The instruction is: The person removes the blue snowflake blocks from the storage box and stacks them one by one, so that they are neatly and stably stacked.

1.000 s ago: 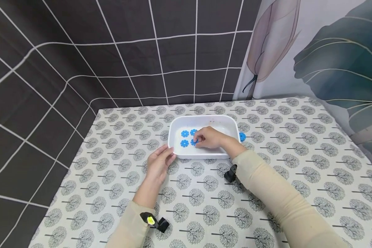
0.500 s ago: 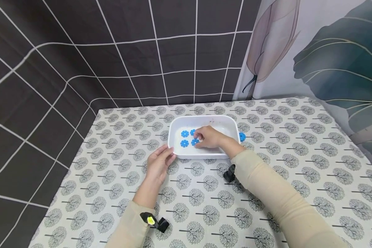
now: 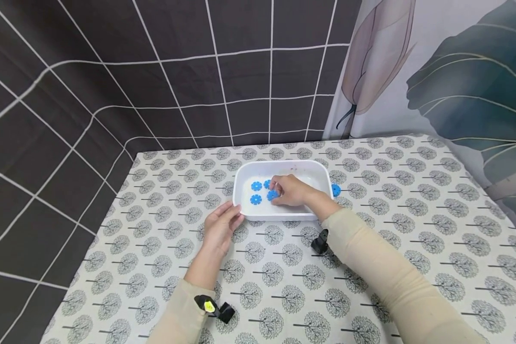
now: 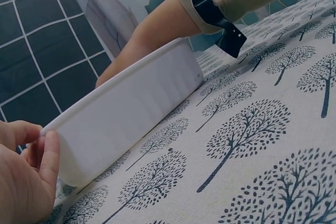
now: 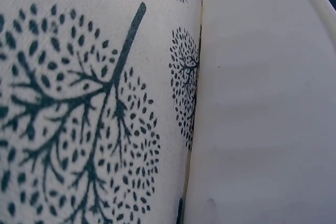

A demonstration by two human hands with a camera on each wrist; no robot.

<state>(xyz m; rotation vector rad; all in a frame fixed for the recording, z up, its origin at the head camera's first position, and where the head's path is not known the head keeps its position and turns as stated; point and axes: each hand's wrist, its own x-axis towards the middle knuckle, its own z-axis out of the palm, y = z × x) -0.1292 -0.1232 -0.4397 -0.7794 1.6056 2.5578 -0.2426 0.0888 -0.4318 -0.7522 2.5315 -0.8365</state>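
A white plastic tub (image 3: 284, 218) stands on the table. Several blue notched discs lie flat inside, toward its left end, among them a back disc (image 3: 256, 186) and a front disc (image 3: 255, 199). My left hand (image 3: 220, 228) holds the tub's front left corner; in the left wrist view its thumb and a finger (image 4: 50, 163) pinch the rim. Inside the tub, my right hand (image 3: 293, 190) has curled fingers and pinches another blue notched disc (image 3: 272, 195) by its right side. This hand partly covers one more disc (image 3: 267, 184) behind. The right wrist view shows only tub wall and tablecloth.
One blue disc (image 3: 336, 190) lies outside, against the tub's right end. A tree-print cloth (image 3: 292, 296) covers the table. Behind it hangs a dark gridded curtain (image 3: 189, 81), with a leaf-patterned curtain (image 3: 456, 81) at right.
The disc at my right fingertips has shifted slightly right and up, and its face shows more. My left hand and the tub stay put.
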